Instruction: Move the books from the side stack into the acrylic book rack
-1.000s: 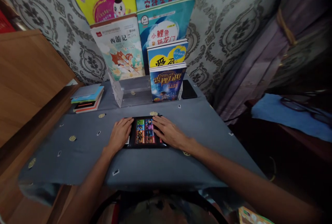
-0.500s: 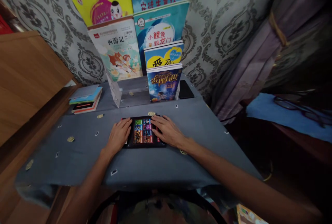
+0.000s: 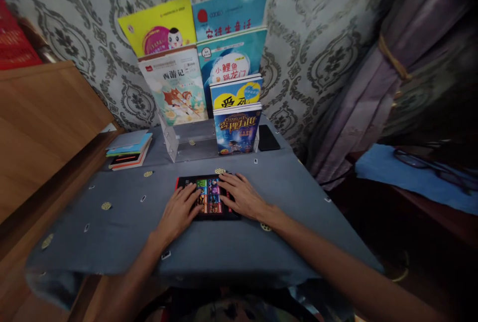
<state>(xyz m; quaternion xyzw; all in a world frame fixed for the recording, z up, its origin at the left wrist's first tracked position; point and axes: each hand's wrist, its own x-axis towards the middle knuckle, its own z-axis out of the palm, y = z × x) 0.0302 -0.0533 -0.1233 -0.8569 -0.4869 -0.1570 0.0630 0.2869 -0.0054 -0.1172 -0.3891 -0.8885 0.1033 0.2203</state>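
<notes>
A flat black case [image 3: 213,215] lies on the cloth-covered table in front of me, with a grid of small colourful pictures on top and a red strip at its left end. I cannot tell whether it is a box or a book. My left hand [image 3: 181,206] rests palm down on its left part, fingers spread and partly over the pictures. Across its right part lies my right hand [image 3: 242,196], also flat with the fingers apart. Neither hand is wrapped around anything.
Behind the case, a clear stand [image 3: 194,150] holds several upright books [image 3: 237,132]. A dark phone-like slab [image 3: 268,139] lies right of it. At the left is a small stack of books [image 3: 130,150]. Glasses [image 3: 414,159] rest on a blue cloth [image 3: 384,167] at the right.
My left hand has slid rightward over the case, its fingers now reaching onto the pictures. My right hand stays on the right part. The camera view has tilted up slightly.
</notes>
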